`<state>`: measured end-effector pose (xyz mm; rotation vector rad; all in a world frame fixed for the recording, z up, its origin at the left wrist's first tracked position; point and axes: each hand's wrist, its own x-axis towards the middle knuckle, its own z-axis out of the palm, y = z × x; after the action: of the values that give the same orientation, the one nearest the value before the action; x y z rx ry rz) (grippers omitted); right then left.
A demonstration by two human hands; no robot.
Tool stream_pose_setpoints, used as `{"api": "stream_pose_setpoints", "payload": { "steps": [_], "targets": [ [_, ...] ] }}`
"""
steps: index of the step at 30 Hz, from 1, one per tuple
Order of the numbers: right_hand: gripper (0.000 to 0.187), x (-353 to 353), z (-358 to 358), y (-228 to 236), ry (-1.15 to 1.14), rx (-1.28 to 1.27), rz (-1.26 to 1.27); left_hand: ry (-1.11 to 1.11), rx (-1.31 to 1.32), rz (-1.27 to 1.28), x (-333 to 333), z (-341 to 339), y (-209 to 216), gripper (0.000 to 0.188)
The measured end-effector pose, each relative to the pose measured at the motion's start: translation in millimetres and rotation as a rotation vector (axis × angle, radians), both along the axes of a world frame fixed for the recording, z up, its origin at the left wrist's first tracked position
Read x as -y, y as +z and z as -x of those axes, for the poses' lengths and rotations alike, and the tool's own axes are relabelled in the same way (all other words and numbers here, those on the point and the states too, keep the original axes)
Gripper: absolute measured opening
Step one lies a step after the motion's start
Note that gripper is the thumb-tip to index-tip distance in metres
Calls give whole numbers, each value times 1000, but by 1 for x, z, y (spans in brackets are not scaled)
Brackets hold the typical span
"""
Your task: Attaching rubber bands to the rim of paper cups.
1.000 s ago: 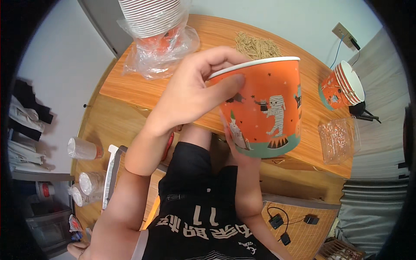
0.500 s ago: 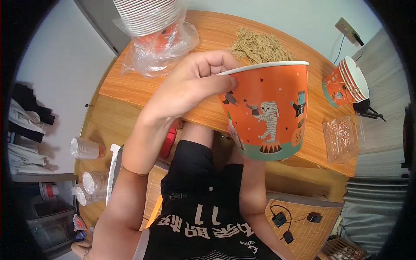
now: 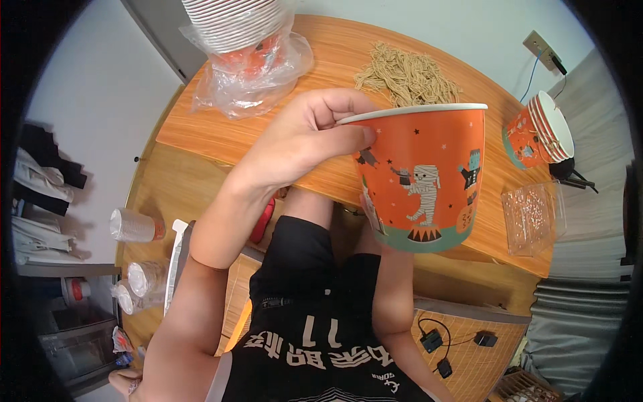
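My left hand (image 3: 305, 137) pinches the white rim of an orange paper bucket (image 3: 429, 177) at its left side, with the thumb on the outer wall. Printed cartoon figures and a green base band face me. The bucket hangs nearly upright over the near edge of the wooden table (image 3: 321, 177). Behind its lower part goes my right forearm (image 3: 394, 288); the bucket covers most of that hand, so its fingers cannot be made out. Beyond the bucket lies a pile of tan twine strands (image 3: 408, 75).
A tall stack of paper buckets (image 3: 234, 30) in a clear plastic bag (image 3: 295, 63) stands at the back left. Several nested buckets with twine (image 3: 536, 130) lie at the right, near a clear plastic box (image 3: 532, 218) of small beads. Wrapped stacks (image 3: 134, 224) sit on the floor.
The bucket and my left hand have shifted slightly right and down in the view, and the bucket has turned a little. My left hand keeps its hold on the rim.
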<state>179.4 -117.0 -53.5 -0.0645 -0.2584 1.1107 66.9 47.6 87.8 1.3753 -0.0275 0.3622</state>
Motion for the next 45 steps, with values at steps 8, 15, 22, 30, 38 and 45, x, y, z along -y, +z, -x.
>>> {"api": "stream_pose_setpoints", "payload": {
  "steps": [8, 15, 22, 30, 38, 45],
  "targets": [
    [69, -1, -3, -1, 3, 21, -2, -8, -26, -4, 2, 0, -1, 20],
    [69, -4, -3, 0, 16, 19, -15, -34, -28, 39, -1, -3, -2, 20],
    [70, -6, -6, 1, -1, 9, -54, -46, 64, 70, -4, -6, -10, 14],
    [70, -7, -9, 3, -24, 11, -88, -119, 62, 60, -7, -7, -10, 12],
    [70, -7, -10, 2, -27, 0, -132, -14, -50, -101, -21, 6, -9, 11],
    [71, 0, -4, 8, -29, -51, -200, 84, -199, -259, -44, 21, -11, 22]
  ]
}}
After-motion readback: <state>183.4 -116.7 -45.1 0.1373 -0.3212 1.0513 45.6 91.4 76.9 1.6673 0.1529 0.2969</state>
